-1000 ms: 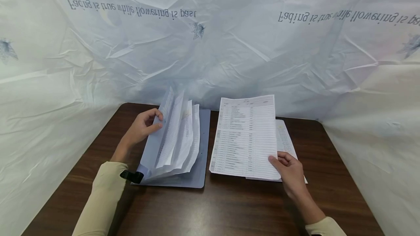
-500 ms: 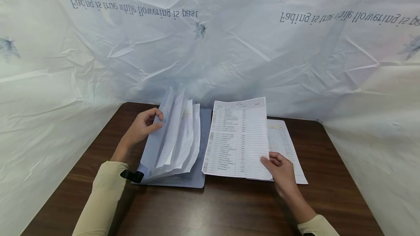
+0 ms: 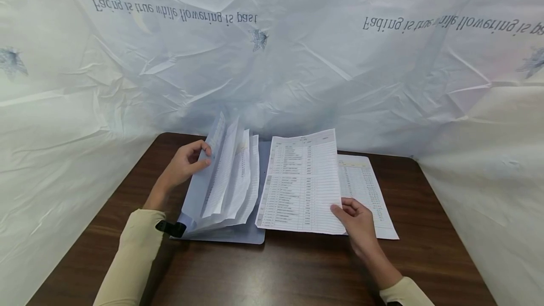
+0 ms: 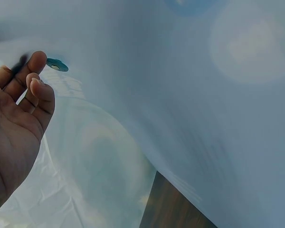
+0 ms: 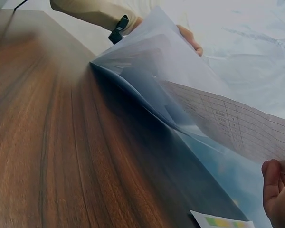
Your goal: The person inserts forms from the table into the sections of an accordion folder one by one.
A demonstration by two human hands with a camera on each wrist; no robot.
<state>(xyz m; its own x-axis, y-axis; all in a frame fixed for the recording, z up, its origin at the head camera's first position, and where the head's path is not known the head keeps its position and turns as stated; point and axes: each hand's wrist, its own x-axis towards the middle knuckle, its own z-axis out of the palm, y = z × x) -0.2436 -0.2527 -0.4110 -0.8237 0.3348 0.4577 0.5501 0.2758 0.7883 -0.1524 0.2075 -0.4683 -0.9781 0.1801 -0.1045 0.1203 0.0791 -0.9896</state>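
A grey-blue folder (image 3: 248,236) stands partly open at the left of the table, several printed sheets (image 3: 231,178) fanned inside it. My left hand (image 3: 184,163) grips its raised cover (image 3: 196,192) at the left edge. In the left wrist view that cover (image 4: 194,109) fills much of the picture, with a small teal piece (image 4: 58,65) by my fingertips. My right hand (image 3: 359,223) pinches a printed table sheet (image 3: 299,183) at its lower right edge. The sheet is raised and overlaps the folder's right side from the head view; the right wrist view shows its edge (image 5: 223,116) beside the folder.
Another printed sheet (image 3: 367,197), with a yellowish header band, lies on the dark wooden table (image 3: 276,273) at the right, partly covered by the held one. A pale printed plastic sheet (image 3: 297,84) hangs behind the table and along both sides.
My right hand has moved left with the pinched sheet, bringing it over the folder's right edge. More of the sheet lying beneath shows now. My left hand has stayed on the cover.
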